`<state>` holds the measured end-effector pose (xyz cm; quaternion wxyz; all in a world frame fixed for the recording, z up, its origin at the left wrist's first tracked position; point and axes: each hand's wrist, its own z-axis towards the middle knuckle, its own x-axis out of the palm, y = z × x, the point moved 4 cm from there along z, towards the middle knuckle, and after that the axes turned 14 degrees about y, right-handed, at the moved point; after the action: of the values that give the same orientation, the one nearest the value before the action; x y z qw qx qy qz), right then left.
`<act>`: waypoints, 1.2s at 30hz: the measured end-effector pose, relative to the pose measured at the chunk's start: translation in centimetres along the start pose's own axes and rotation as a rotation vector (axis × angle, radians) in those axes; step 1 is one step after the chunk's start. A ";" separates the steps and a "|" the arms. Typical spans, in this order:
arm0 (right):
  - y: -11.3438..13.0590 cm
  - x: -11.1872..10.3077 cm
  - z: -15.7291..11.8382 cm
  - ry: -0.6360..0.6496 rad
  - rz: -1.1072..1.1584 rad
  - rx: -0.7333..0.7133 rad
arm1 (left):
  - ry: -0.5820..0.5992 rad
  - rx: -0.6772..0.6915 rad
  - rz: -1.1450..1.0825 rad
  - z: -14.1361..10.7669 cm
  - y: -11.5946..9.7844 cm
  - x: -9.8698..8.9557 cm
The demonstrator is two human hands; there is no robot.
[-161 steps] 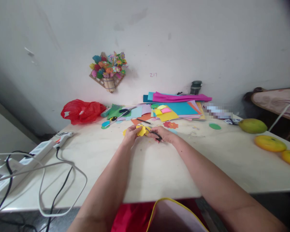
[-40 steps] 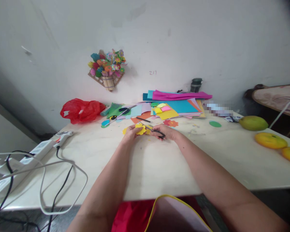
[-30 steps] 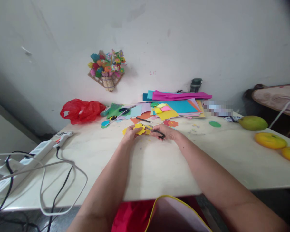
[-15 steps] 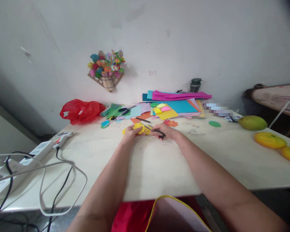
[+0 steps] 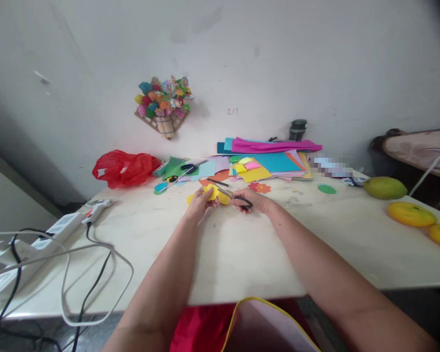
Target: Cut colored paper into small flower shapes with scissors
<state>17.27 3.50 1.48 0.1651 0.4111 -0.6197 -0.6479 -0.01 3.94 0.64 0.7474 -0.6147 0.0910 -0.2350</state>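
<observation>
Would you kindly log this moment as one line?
left hand: holds yellow paper flower | right hand: holds black-handled scissors | nearby: dark pen, green oval

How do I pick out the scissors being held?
On the pale table, find the person's right hand, near the middle. The black-handled scissors sit in its fingers, blades toward yellow paper; the other pair lies on coloured sheets.

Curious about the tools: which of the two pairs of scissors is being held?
The nearer pair, in the right hand; the farther pair lies untouched on coloured paper.
</observation>
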 end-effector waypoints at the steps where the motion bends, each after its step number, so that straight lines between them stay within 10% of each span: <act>1: 0.0 0.0 0.0 -0.003 0.005 0.003 | -0.006 -0.001 -0.002 0.0 0.0 -0.1; 36: 0.1 0.4 0.3 -0.015 0.037 -0.052 | -0.059 -0.023 -0.028 0.1 0.4 -0.2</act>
<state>16.75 3.42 1.41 0.1829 0.3902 -0.6114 -0.6637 -0.06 4.24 0.21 0.7393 -0.6311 0.0628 -0.2261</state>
